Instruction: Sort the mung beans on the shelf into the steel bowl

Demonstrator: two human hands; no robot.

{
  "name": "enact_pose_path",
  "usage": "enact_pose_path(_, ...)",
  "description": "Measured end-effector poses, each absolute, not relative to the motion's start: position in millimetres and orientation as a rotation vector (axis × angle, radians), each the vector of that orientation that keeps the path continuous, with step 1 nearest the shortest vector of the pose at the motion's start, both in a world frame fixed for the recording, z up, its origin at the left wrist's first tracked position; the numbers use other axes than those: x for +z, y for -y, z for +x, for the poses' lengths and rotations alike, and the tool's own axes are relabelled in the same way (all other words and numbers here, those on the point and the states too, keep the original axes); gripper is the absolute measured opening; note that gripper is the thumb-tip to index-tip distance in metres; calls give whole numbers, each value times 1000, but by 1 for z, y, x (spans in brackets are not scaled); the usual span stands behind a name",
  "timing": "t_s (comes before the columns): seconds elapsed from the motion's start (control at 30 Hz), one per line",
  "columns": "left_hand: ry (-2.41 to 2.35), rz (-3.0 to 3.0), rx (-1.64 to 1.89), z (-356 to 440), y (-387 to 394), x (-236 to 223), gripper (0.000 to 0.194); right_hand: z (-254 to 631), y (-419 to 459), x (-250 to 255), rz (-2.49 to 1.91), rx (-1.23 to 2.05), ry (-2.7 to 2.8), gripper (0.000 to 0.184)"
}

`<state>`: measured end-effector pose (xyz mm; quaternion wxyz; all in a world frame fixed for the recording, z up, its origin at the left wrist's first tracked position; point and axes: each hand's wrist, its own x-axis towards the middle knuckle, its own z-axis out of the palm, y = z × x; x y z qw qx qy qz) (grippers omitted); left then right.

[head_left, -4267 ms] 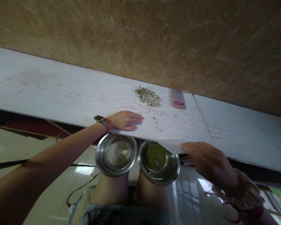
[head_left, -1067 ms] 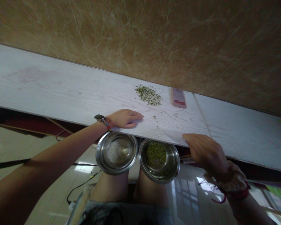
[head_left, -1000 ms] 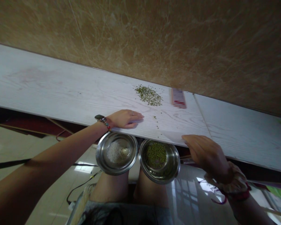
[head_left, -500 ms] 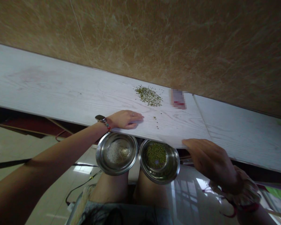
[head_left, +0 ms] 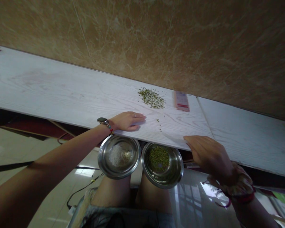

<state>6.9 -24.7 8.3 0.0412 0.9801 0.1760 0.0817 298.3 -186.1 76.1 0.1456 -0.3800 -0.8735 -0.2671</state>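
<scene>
My left hand (head_left: 128, 121) lies flat on the white wood-grain board (head_left: 104, 95), fingers stretched to the right and holding nothing. My right hand (head_left: 207, 155) is at the board's front edge, thumb and fingers pinched on a thin whitish sheet (head_left: 174, 138). Its outline blends into the board. Beyond both hands is a spread of small green beans (head_left: 152, 98) mixed with white grains. A few stray beans (head_left: 158, 120) lie between this spread and the sheet. Below the edge, a steel bowl (head_left: 181, 167) contains green beans, and another steel bowl (head_left: 101, 164) contains white grains.
A blurred-out flat packet or card (head_left: 181, 101) lies near the brown marbled wall (head_left: 142, 41). The bowls rest at my knees (head_left: 116, 190). A black cable (head_left: 82, 189) runs over the tiled floor at the left. A seam (head_left: 204, 117) crosses the board at right.
My right hand and the whitish sheet have moved slightly up onto the board, away from me. The left hand, the bean spread and the bowls stay in place.
</scene>
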Motion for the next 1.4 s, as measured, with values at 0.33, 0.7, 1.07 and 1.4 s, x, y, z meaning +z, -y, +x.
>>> enact_pose_path(0.33,-584,2995,244,6,25,7,37,305,173,66,-1142,-808,2487,28)
enact_pose_path(0.7,-598,2978,254,7,26,9,37,300,172,68,-1085,-833,2495,25)
enact_pose_path(1.07,-601,2995,226,8,26,9,39,299,169,67,-1087,-850,2474,24)
enact_pose_path(1.4,-597,2984,245,8,26,9,37,296,164,66,-1089,-847,2442,21)
